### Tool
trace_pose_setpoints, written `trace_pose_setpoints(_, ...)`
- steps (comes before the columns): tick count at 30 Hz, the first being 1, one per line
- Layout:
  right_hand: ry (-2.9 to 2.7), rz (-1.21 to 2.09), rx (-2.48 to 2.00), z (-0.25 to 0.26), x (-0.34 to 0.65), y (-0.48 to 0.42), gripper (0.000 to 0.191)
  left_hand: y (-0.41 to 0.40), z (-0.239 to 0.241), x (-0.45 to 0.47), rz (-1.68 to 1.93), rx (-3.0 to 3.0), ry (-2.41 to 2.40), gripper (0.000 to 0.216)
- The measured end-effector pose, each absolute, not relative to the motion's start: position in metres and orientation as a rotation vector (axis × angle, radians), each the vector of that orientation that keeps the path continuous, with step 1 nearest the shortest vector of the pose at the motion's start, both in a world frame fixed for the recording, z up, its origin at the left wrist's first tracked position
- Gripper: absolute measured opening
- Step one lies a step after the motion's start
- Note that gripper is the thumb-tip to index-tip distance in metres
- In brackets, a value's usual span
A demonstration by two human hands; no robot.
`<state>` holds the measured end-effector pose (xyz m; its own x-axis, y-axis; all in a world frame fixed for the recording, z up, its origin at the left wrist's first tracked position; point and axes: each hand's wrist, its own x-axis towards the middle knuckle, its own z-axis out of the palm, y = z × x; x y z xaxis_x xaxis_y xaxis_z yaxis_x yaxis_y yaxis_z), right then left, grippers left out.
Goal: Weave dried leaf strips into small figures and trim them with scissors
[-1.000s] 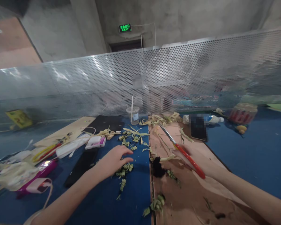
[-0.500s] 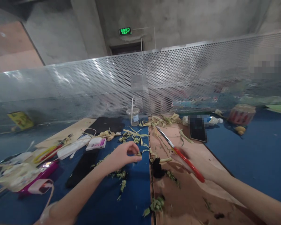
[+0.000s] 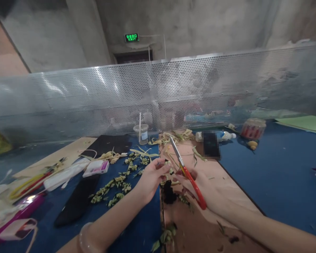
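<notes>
My left hand point(image 3: 153, 177) reaches over the seam between the blue surface and the brown board point(image 3: 200, 228). Its thumb and fingers pinch a small pale-green plant piece point(image 3: 170, 167). Close beside it, my right hand point(image 3: 204, 188) is closed on red-handled scissors point(image 3: 195, 187), whose blades point up and away. Whether the blades are parted is hard to tell. A black clump point(image 3: 169, 192) lies on the board just below both hands. Strings of knotted green plant pieces point(image 3: 116, 184) rest on the blue surface to the left, and dried strips point(image 3: 177, 135) lie beyond the hands.
A lidded cup with a straw point(image 3: 141, 133) stands ahead, before a perforated metal screen point(image 3: 116, 95). To the left are a small white-and-purple box point(image 3: 96, 168), a black flat piece point(image 3: 77, 202) and another pair of scissors point(image 3: 34, 184). A bottle point(image 3: 228, 136) and a jar point(image 3: 253, 129) are at right.
My hands have come together: the left has moved right with the plant piece, and the right has brought the scissors closer. The view has shifted a little to the right.
</notes>
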<state>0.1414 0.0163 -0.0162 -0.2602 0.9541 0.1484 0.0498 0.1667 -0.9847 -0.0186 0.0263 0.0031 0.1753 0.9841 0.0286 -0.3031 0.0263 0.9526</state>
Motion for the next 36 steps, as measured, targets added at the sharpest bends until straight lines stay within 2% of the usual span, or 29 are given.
trace_pose_setpoints(12,-1.600,1.321,-1.014,-0.019,0.143,0.016,0.029,0.020,0.004,-0.019,1.243,1.018,0.798,0.020)
trace_pose_setpoints(22,-1.549,1.357,-0.828,-0.032,0.138,0.011,0.038,0.004,0.008,-0.013,1.212,1.131,0.756,0.030)
trace_pose_setpoints(36,-1.469,1.391,-0.838,-0.030,0.132,0.001,0.044,-0.004,0.006,-0.010,1.185,1.201,0.838,0.009)
